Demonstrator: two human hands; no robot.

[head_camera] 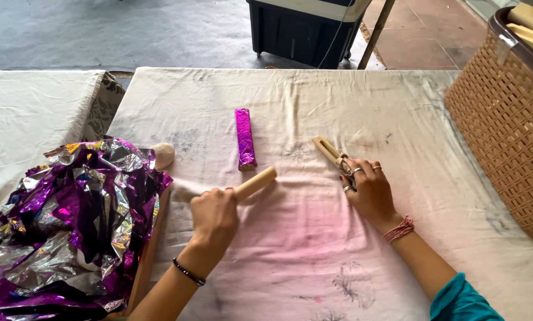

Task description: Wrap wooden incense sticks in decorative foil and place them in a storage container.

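My left hand grips a plain wooden stick that points up and to the right over the cloth. My right hand rests on the table with its fingers closed over the near end of a flat wooden clip-like tool. A stick wrapped in shiny purple foil lies on the cloth between and beyond both hands, untouched.
A stained white cloth covers the table. A crumpled heap of purple and silver foil fills a wooden tray at the left. A woven brown basket stands at the right edge. A second covered table is at far left.
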